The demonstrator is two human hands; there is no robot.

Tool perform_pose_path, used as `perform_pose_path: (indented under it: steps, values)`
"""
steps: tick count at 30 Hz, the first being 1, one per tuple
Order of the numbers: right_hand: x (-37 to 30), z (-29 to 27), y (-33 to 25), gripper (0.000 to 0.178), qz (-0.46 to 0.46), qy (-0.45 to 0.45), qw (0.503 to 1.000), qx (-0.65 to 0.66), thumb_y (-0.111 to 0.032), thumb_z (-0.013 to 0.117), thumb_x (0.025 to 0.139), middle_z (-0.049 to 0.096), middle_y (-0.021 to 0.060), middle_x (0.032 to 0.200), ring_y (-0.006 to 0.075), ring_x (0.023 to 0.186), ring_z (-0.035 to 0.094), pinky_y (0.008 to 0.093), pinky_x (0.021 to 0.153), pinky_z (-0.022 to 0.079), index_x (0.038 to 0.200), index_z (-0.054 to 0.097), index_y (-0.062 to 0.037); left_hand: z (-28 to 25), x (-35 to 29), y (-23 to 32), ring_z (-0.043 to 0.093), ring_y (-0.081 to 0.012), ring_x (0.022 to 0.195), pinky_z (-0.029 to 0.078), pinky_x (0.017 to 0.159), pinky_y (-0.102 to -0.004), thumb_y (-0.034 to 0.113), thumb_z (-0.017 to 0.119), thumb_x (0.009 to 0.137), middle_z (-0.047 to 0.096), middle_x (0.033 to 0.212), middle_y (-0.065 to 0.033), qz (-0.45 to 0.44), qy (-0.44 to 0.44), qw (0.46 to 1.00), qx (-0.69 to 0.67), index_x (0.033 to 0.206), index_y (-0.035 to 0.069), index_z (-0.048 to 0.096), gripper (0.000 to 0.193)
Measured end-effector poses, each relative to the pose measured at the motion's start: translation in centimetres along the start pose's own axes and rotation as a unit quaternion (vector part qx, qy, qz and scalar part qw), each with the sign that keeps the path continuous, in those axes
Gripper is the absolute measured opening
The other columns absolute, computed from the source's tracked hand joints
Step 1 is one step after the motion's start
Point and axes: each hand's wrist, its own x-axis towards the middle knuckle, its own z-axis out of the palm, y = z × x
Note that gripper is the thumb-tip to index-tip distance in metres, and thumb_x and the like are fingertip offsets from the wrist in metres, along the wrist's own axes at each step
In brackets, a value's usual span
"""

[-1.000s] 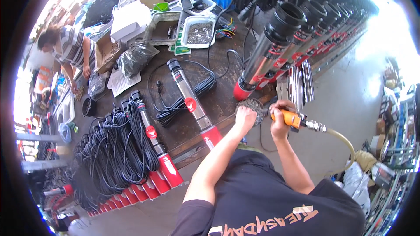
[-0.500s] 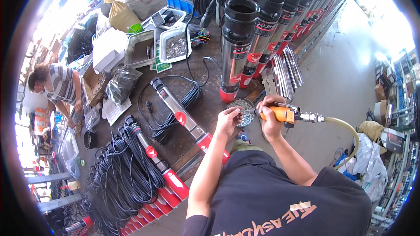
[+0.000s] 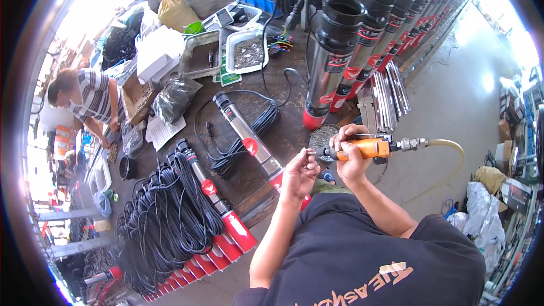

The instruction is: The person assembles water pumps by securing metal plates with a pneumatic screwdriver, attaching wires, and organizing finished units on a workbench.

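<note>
My right hand point(image 3: 352, 164) is wrapped round an orange air-powered driver point(image 3: 374, 148) held level, its dark nose pointing left. A pale hose point(image 3: 445, 143) joins the driver's right end through a metal fitting. Right at the nose, my left hand point(image 3: 300, 174) pinches something small between thumb and forefinger, too tiny to name. Just beyond the driver's nose sits a round bowl point(image 3: 324, 130) of small metal parts. To the left of my left hand, a steel pump with a red base point(image 3: 249, 139) lies across the bench, beside a coiled black cable point(image 3: 263, 120).
Upright steel pumps point(image 3: 334, 59) stand in a row along the far right bench edge. Steel strips point(image 3: 390, 99) lie beside them. Trays of small parts point(image 3: 247, 54) sit farther back. Cabled pumps point(image 3: 170, 209) crowd the near left. Another person point(image 3: 93, 93) works at far left.
My left fingertips have come up to the driver's nose, closing the gap between them. The hose has shifted into a flatter curve, and the whole view has swung a little.
</note>
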Motion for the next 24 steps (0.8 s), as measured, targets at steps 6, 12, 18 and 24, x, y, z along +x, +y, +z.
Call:
perform_pose_path:
  steps: [6,12,18,24]
  values:
    - [-1.0,0.1,1.6,0.026,-0.002,-0.005,1.0,-0.006,0.001,0.054,0.08,0.054,0.0106,0.094,0.0165,0.071,0.053,0.0363,0.074,0.048,0.106,0.052,-0.0042,-0.6,-1.2,-0.5,0.056,-0.0112,0.068,0.046,0.065,-0.0244,0.021,0.063,0.1,0.064,0.082,-0.0032,0.012,0.073,0.996,-0.05,0.106,0.0,0.067,0.023]
    - [-4.0,0.1,6.2,0.019,-0.007,-0.201,0.978,-0.061,-0.001,0.057,0.087,0.054,0.0136,0.096,0.0178,0.077,0.059,0.0336,0.073,0.052,0.105,0.049,-0.0033,-8.1,0.1,-0.6,0.042,-0.0075,0.054,0.033,0.049,-0.0226,0.025,0.061,0.101,0.05,0.067,0.0028,0.035,0.19,0.981,-0.023,0.1,0.004,0.065,0.022]
    - [-4.5,-1.5,11.8,0.02,0.116,-0.229,0.964,-0.075,0.006,0.056,0.089,0.055,0.0096,0.1,0.0142,0.082,0.059,0.0272,0.074,0.051,0.104,0.049,-0.0049,-7.4,0.0,2.4,0.029,-0.0066,0.045,0.023,0.041,-0.0232,0.017,0.05,0.103,0.034,0.059,0.0058,-0.022,0.304,0.948,-0.095,0.096,0.003,0.061,0.019]
    - [-4.2,-0.7,13.8,0.02,0.241,-0.144,0.96,0.004,0.007,0.054,0.091,0.056,0.0065,0.095,0.0135,0.081,0.059,0.0271,0.076,0.051,0.105,0.049,-0.0065,-14.6,0.7,1.8,0.032,-0.0084,0.049,0.028,0.044,-0.0245,0.01,0.046,0.1,0.037,0.064,0.0039,0.039,0.151,0.987,-0.045,0.107,-0.003,0.058,0.019]
